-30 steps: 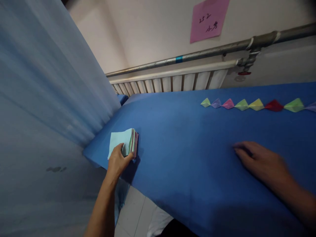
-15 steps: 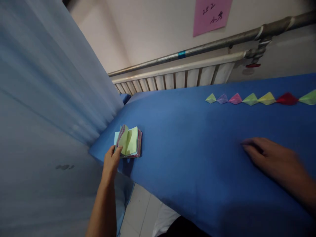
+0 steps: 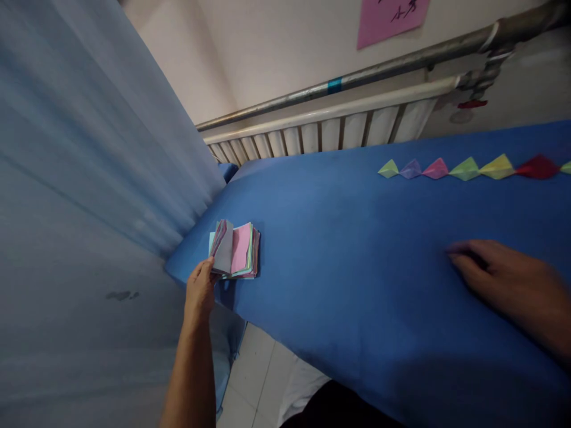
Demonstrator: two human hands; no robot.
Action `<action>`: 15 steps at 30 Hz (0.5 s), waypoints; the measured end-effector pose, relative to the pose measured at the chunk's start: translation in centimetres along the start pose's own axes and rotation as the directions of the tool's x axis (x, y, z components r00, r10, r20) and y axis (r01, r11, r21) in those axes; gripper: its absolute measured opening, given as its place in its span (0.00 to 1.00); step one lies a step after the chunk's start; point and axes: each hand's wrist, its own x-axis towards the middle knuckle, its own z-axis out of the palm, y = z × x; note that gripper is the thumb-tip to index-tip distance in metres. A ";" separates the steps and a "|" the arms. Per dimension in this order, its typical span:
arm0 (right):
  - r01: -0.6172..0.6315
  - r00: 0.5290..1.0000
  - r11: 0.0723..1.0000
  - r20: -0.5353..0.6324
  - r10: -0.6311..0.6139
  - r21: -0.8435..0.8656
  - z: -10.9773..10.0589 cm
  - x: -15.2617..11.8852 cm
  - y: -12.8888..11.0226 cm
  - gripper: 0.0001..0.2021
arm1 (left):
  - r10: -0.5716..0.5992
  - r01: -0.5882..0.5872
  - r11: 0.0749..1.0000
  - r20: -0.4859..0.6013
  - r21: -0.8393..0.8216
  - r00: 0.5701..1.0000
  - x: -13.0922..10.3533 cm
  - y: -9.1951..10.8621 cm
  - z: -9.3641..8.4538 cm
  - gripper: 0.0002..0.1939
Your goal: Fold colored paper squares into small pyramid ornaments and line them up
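A stack of coloured paper sheets (image 3: 243,249) lies at the left end of the blue-covered surface (image 3: 321,238), with a pink sheet facing up on its right part. My left hand (image 3: 201,288) pinches the near left corner of several lifted sheets, which stand folded back from the rest. On the right, my right hand (image 3: 499,270) rests low over the blue cover, its fingers curled together at the tips. Whether anything small is between those fingertips is too blurred to tell. Behind it runs a row of folded paper diamonds (image 3: 466,169) in several colours.
A pale blue curtain (image 3: 89,178) hangs along the left side. Past the far edge are a white radiator (image 3: 330,134), a metal pipe (image 3: 307,95) and a valve with a red handle (image 3: 473,104). A pink note (image 3: 392,24) is on the wall.
More sheets are turned back in my left hand, and the upward sheet is now pink instead of yellow-green. The view has shifted slightly; my right hand stays over the blue cover.
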 end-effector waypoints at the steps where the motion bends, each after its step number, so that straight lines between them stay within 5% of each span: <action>1: 0.003 1.000 1.000 -0.002 -0.003 0.006 0.0 0.0 0.0 0.15 | 0.002 -0.002 1.000 -0.002 -0.001 1.000 -0.1 0.0 0.0 0.18; 7: 0.053 0.997 0.998 -0.053 -0.052 0.018 0.4 0.1 0.4 0.11 | 0.021 -0.025 0.997 0.052 0.077 0.998 -1.4 0.7 0.6 0.23; 9: 0.066 0.996 0.998 -0.055 -0.065 0.017 0.4 0.1 0.6 0.11 | 0.068 -0.091 0.970 0.109 0.225 0.992 -2.1 0.8 1.1 0.31; 12: 0.068 0.997 0.998 -0.037 -0.067 0.011 0.4 0.0 0.5 0.12 | 0.222 -0.315 0.779 0.230 0.543 0.947 -2.5 0.5 2.0 0.43; 15: 0.028 0.999 1.000 -0.021 -0.028 0.007 0.3 -0.1 0.3 0.12 | 0.300 -0.402 0.622 0.269 0.672 0.915 -2.3 0.1 2.7 0.39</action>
